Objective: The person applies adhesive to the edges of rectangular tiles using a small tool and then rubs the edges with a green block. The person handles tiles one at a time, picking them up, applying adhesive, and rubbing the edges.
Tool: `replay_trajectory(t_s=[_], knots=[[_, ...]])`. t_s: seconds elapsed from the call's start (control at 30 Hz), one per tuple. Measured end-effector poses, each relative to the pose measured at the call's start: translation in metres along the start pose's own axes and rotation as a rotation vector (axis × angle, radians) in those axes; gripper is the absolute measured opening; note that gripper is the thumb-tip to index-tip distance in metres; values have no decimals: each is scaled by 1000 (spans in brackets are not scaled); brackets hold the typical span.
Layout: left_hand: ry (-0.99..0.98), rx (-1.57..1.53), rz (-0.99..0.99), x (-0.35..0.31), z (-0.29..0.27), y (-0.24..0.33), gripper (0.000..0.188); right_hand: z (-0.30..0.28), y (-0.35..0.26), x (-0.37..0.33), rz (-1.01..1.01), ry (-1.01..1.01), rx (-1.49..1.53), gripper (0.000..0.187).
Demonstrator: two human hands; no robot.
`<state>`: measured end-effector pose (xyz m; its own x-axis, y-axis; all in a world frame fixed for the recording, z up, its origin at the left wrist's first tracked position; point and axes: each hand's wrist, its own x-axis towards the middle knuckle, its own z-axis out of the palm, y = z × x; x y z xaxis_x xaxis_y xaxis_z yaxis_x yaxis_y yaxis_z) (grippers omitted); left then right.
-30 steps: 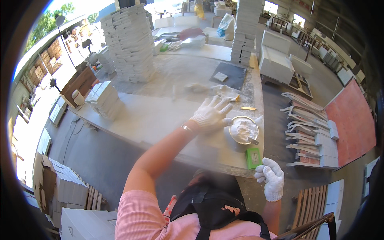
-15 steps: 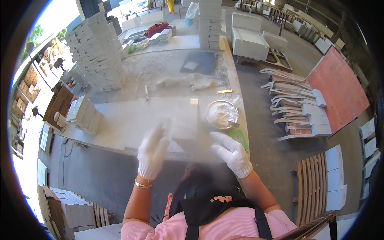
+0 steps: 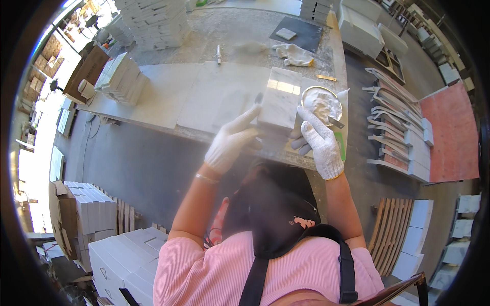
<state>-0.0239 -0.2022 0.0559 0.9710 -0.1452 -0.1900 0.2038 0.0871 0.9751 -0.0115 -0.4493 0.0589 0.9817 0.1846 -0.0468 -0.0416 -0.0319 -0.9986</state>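
A block of white marble tiles (image 3: 278, 98) with a glossy, light-reflecting top stands near the front edge of the table. My left hand (image 3: 228, 145), in a white knit glove, is beside its left side, fingers stretched out and fingertips close to the edge. My right hand (image 3: 322, 148), gloved alike, is at its right side with the fingers extended and apart; grey shows on some of its fingers. Whether either hand touches the block I cannot tell. Just beyond my right hand sits a round tub of white paste (image 3: 322, 103), a spreader blade (image 3: 336, 122) in it.
A tall stack of pale tiles (image 3: 153, 23) stands at the far left, a smaller tile stack (image 3: 121, 79) nearer. A white tube (image 3: 219, 54), a crumpled glove (image 3: 294, 54) and a yellow strip (image 3: 326, 77) lie on the table. A green pad (image 3: 340, 145) lies beside the tub.
The view has shifted, so the table sits higher and further right. My right hand has come closer to the block; my left stays beside it with its fingers reaching toward the edge.
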Motion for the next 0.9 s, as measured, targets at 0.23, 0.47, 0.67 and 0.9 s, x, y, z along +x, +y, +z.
replay_trajectory(t_s=[0.23, 0.47, 0.67, 0.9], knots=[[-58, -27, -96, -14, -1, -14, 61, -5, -5, -14, 102, 30, 93, 53], [-113, -666, -118, -23, 15, -48, 45, -13, 8, -31, 226, -4, 296, 58], [-91, -569, -178, -16, 26, -43, 45, -5, 8, -13, 269, -120, 183, 55], [-118, -537, -242, -12, 32, -50, 49, 4, -8, -31, 225, 1, 100, 41]])
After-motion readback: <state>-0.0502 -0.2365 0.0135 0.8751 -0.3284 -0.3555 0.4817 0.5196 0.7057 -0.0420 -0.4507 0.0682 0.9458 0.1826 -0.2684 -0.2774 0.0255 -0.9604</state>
